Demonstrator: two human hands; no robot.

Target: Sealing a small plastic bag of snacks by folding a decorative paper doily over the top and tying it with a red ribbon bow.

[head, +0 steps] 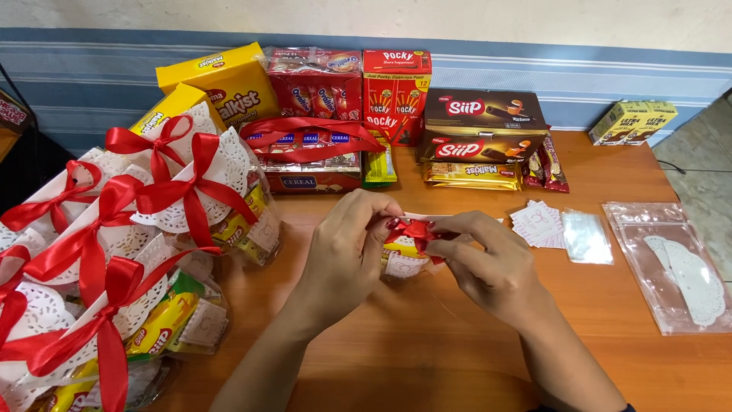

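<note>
your left hand (343, 248) and right hand (488, 263) met over the middle of the table (427, 358), both pinching a red ribbon (414, 229) on a small snack pack (404, 258) held between them. each hand was closed on that ribbon with thumb and fingertips, the other fingers curled; the pack sat just under your fingers, low over the wood.

left of the grip stood clear bags (114, 290), each filled with yellow snack packets, capped with white doilies and tied with red bows. beyond the grip, against the wall, lay snack boxes (366, 114), some yellow, some red, some dark brown. right of the grip were a small stack of cards (537, 223), a clear sleeve (587, 238), and, further right near the table's edge, flat empty bags (667, 267) with a doily inside.

bare wood lay open on your side of the grip and to its right. both forearms came up from the near edge, angled inward, wrists bent toward each other.
</note>
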